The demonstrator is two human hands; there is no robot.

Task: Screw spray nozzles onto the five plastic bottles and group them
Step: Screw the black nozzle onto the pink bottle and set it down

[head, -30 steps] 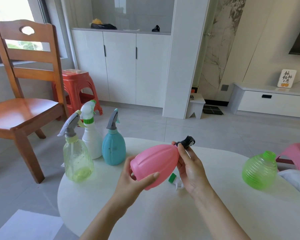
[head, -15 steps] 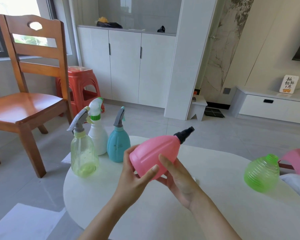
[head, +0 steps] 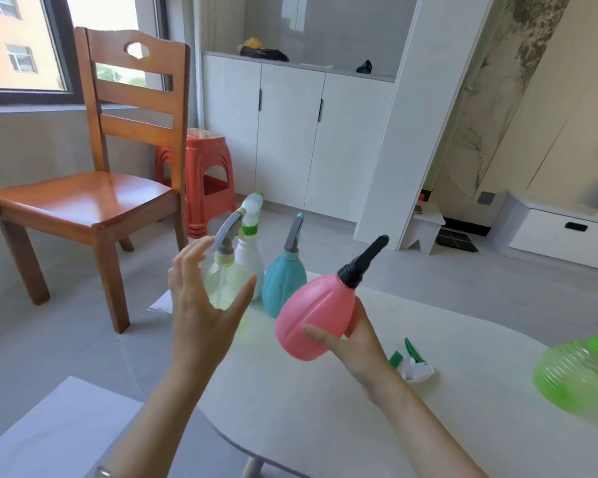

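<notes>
A person's two bare forearms reach out over a white, round-edged table. The left hand is raised in the air with its fingers straight and spread, palm turned right, holding nothing. It hangs in front of a clear yellowish bottle. The right hand grips a pink bottle above the table's middle, thumb across its near face and fingers wrapped behind. The bottle tilts right, and the black nozzle on its neck points up and away. The table's curved left edge runs just beside the left forearm, with grey floor beyond it and a wooden chair standing well apart at far left. White tabletop shows between the two hands and across the near centre. At the far left edge of the table three bottles stand upright and close together, each with a trigger nozzle on: the clear one, a white bottle behind it and a teal bottle to their right. A green ribbed bottle at the right is blurred and cut off by the frame, and its top cannot be made out. A loose green-and-white nozzle lies on the table just right of the right wrist, partly hidden by it. The lower part of the clear bottle is screened by the left hand.
</notes>
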